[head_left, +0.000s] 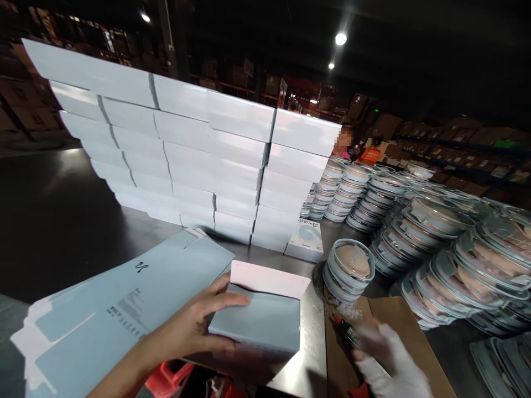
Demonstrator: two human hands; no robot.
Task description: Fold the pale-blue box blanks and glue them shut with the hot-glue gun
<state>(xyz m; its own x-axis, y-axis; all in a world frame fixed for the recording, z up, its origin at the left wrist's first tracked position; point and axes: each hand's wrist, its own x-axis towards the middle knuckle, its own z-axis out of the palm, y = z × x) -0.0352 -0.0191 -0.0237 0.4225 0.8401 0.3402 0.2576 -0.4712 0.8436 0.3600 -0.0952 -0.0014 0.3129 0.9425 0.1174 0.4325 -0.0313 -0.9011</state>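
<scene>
Your right hand (390,356) is motion-blurred, its grip on the dark tool (347,335) unclear. Fine print on the flat blue cartons (89,318) is illegible; round containers (492,251) run past the right edge.

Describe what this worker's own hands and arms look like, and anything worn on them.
The left hand wears no glove, and no sleeve shows on the left forearm. The right hand has a white, glove-like covering; some fingertips seem uncovered, though blur hides the details. No markings can be made out on either.
</scene>
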